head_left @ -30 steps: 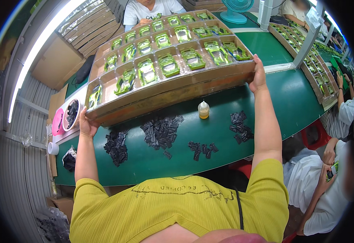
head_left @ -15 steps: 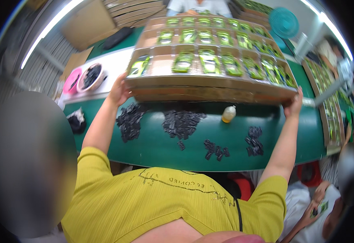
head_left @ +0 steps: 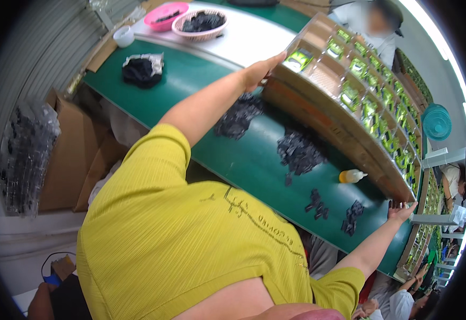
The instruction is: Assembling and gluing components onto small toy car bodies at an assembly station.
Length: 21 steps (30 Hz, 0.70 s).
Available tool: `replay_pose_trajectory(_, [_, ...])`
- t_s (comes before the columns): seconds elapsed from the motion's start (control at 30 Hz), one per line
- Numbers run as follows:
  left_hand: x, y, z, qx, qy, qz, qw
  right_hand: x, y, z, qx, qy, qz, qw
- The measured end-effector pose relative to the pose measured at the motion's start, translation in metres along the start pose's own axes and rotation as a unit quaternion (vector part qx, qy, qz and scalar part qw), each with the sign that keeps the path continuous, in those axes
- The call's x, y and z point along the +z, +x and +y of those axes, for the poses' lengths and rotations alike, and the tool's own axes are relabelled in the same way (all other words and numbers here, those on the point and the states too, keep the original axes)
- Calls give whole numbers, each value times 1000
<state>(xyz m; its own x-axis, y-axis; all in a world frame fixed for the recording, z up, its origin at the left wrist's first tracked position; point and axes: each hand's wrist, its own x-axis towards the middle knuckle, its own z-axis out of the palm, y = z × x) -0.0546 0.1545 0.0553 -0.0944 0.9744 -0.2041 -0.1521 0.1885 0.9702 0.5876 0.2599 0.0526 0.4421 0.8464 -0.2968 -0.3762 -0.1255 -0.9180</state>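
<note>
A long cardboard tray (head_left: pixel 332 125) with a clear divided insert is gripped at its two near corners, raised over the green table (head_left: pixel 233 157). My left hand (head_left: pixel 261 73) is closed round the left corner. At the opposite end, my right hand (head_left: pixel 402 210) holds the other corner, its fingers partly under the edge. Bright green packs (head_left: pixel 349 96) fill most of the compartments; a few at the left end are bare. Below the tray lie heaps of small flat black pieces (head_left: pixel 299 152), beside a small bottle of yellow liquid (head_left: pixel 352 176) with a white top.
A pink basket of black pieces (head_left: pixel 200 22) and a pink basin (head_left: pixel 164 16) stand on a white surface. A black and white cloth bundle (head_left: pixel 143 70) lies at the table's left. A person (head_left: pixel 374 26) sits opposite. A teal fan (head_left: pixel 436 121) is at the far right.
My view has swung to the left and tilted, so the tray now appears slanted toward the right. Both hands keep their hold on its corners.
</note>
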Motion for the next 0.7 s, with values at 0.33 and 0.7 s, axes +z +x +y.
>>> replay_pose_trajectory(0.33, [-112,8,-16,91,-42,140,985,-49,-138,11,-199,-144,86,966])
replay_pose_trajectory(0.7, [-120,85,-22,278,454,178,828,108,-358,187,-486,-488,-198,697])
